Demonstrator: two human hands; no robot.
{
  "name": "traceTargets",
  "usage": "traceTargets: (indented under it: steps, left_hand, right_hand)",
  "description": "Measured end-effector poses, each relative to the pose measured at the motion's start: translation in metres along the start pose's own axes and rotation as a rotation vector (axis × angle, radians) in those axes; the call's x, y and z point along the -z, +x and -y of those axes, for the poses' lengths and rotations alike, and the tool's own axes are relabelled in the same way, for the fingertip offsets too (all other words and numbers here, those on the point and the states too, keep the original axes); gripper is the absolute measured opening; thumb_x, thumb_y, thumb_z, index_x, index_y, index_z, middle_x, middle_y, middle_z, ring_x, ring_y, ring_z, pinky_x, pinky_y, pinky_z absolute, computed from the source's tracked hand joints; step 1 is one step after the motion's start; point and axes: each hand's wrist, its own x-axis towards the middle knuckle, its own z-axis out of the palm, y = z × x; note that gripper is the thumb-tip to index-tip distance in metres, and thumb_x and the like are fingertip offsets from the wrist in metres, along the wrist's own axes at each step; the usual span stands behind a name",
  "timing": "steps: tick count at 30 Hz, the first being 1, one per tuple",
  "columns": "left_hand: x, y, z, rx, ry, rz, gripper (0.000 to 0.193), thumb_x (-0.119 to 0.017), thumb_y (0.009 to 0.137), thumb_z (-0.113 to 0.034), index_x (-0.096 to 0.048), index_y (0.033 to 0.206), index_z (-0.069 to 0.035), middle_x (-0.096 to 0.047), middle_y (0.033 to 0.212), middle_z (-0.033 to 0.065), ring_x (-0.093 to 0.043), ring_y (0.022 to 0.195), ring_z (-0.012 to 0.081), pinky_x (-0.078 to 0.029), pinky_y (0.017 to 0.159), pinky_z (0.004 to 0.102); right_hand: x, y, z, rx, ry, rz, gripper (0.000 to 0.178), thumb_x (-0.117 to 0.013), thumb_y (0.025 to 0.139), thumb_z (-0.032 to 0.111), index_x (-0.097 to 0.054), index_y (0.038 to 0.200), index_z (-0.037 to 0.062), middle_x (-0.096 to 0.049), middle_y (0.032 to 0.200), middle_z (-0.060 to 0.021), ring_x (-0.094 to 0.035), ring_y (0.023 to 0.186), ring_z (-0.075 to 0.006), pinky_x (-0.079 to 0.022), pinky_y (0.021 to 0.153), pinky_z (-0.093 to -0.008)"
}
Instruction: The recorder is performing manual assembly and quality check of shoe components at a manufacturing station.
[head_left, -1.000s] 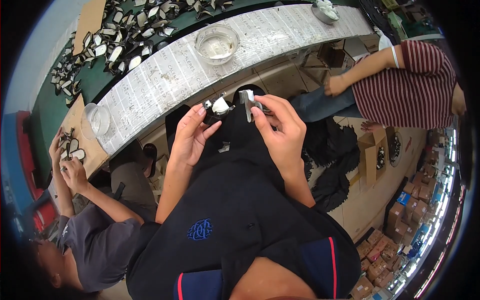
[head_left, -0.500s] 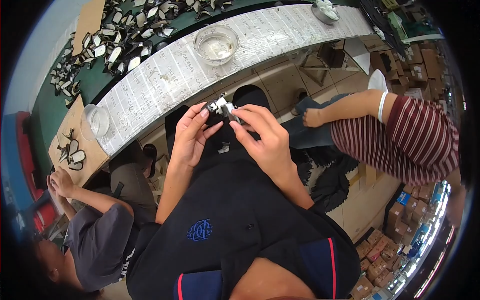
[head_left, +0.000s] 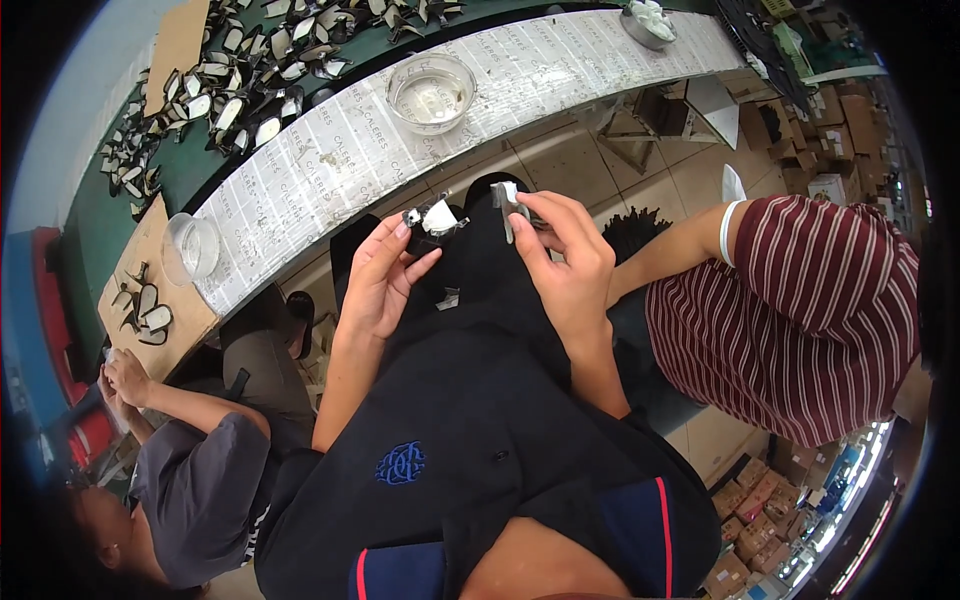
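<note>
My left hand (head_left: 385, 275) pinches a small black piece with a white face and short black tabs (head_left: 438, 218); its exact kind I cannot make out. To its right, my right hand (head_left: 565, 255) holds a thin, flat, grey-silver strip with a white upper end (head_left: 510, 205), upright between thumb and fingers. A gap separates the strip from the black piece. Both hands are above my lap, just short of the bench's near edge. Beyond them, a clear round bowl (head_left: 432, 122) stands on the bench.
The bench top (head_left: 540, 70) is covered in silvery printed paper. Many black-and-white pieces (head_left: 228, 112) lie on a green surface at the far left; several more rest on a brown board (head_left: 187, 318). Co-workers sit at left and right, the right one's striped sleeve (head_left: 810, 260) near my right arm.
My right hand has drawn the strip away from the black piece, rightward and up. The black piece's white face now shows. The co-worker on the right has leaned closer.
</note>
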Motion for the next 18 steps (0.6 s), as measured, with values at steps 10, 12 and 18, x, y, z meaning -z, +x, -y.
traceTargets:
  steps: [10,12,18]
  left_hand:
    - [-0.013,-0.020,-0.005,0.125,-0.587,0.383,0.057,-0.068,0.093,-0.008,-0.040,0.142,0.002,-0.056,0.121,0.0103,-0.063,0.103,0.0208,-0.063,0.087,0.0335]
    - [-0.026,-0.024,-0.010,0.169,-0.729,0.481,0.044,-0.064,0.095,-0.006,-0.044,0.134,0.001,-0.049,0.110,0.0074,-0.059,0.094,0.0188,-0.065,0.082,0.0340]
    - [-0.033,-0.026,-0.016,0.233,-0.905,0.615,0.035,-0.058,0.099,-0.008,-0.044,0.131,-0.002,-0.046,0.106,0.0071,-0.058,0.091,0.0199,-0.065,0.083,0.0375]
  right_hand:
    - [0.005,-0.001,-0.013,-0.156,0.235,-0.107,0.019,-0.068,0.091,0.000,-0.068,0.110,-0.0054,-0.065,0.108,-0.0105,-0.067,0.088,-0.0127,-0.057,0.072,-0.0238]
    - [0.005,-0.001,-0.018,-0.158,0.247,-0.100,0.019,-0.068,0.092,0.000,-0.068,0.110,-0.0052,-0.065,0.108,-0.0103,-0.067,0.088,-0.0125,-0.057,0.072,-0.0238]
    - [0.004,-0.002,-0.019,-0.196,0.284,-0.098,0.021,-0.066,0.094,0.003,-0.066,0.114,-0.0058,-0.064,0.110,-0.0089,-0.066,0.087,-0.0114,-0.056,0.073,-0.0231]
